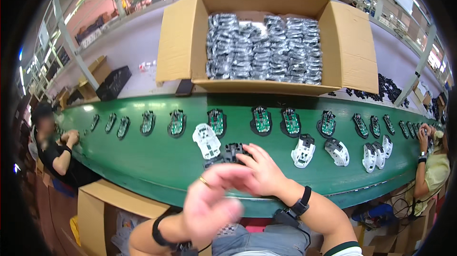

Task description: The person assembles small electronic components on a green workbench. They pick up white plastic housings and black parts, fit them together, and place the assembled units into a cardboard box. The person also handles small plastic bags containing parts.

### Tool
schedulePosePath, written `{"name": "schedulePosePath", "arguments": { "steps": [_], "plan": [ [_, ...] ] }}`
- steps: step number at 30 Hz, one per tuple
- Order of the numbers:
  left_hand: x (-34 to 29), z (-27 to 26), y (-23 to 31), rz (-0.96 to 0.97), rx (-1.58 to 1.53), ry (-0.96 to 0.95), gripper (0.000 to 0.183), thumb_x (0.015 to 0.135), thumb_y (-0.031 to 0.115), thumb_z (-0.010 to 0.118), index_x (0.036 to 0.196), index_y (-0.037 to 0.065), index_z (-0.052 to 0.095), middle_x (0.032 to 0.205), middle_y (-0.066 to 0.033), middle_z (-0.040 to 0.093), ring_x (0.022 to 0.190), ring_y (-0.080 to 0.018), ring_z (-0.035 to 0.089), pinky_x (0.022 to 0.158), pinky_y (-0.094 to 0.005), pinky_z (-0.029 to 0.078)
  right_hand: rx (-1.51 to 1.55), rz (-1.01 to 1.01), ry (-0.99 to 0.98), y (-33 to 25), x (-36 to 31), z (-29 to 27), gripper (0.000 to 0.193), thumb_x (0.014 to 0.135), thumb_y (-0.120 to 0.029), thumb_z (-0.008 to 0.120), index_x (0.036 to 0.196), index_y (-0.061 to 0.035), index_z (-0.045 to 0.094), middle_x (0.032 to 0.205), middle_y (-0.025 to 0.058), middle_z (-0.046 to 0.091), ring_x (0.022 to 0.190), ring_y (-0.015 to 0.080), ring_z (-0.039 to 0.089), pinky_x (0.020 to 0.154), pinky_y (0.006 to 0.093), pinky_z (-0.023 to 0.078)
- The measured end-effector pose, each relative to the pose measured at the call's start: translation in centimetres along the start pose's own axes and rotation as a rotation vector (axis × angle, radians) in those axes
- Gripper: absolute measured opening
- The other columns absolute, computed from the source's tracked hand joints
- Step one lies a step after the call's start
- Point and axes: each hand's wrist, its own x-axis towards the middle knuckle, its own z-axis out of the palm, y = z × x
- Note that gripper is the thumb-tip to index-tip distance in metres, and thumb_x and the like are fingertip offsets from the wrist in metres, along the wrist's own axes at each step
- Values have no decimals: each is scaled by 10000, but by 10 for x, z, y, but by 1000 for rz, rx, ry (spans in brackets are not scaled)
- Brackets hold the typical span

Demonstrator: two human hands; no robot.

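Note:
My left hand [213, 203], a ring on one finger, is raised close to the camera, partly smeared by motion. Its fingers reach right, apart from the thumb, with nothing seen in them. Behind it my right hand [266, 172] has its fingers stretched out, the tips at a black plastic mouse part [235, 150] on the green belt; its thumb side is hidden. Beside that part lies another dark piece [214, 161], half covered by my left hand. A white mouse shell [206, 140] leans over the lower edge of a black mouse base with a green circuit board [217, 121].
Mouse bases with circuit boards [262, 120] line the green belt [143, 160]. White shells [303, 151] lie at right. Behind stands an open carton [266, 86] with bagged dark parts. Co-workers sit left [52, 146] and right [433, 160]. Another carton [93, 208] stands lower left.

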Motion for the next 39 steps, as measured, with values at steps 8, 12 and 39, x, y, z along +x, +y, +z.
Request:
{"name": "schedulePosePath", "arguments": {
  "steps": [8,12,39],
  "plan": [
    [3,102,33,-76,-396,-315,630,928,133,706,1450,-48,402,1139,-136,616,933,-165,608,782,-304,515,17,92,25,7,-7,-7,604,815,-239,756,1344,-20,563,1444,317,458,1388,526,387,1157,551,369],
    [21,109,58,-375,-492,-414,664,904,188,750,1420,-60,414,1065,-121,650,798,-141,625,687,-282,515,-64,66,60,10,-6,-5,604,796,-248,765,1323,-15,583,1440,313,465,1379,523,398,1151,562,371],
    [20,-133,-87,-327,1636,129,797,852,379,779,1476,22,436,1241,-237,623,1047,-423,658,898,-487,544,110,-10,-268,11,-8,-53,438,721,-44,711,1152,-55,638,1246,122,669,1177,346,603,1043,437,479]
  ]
}}
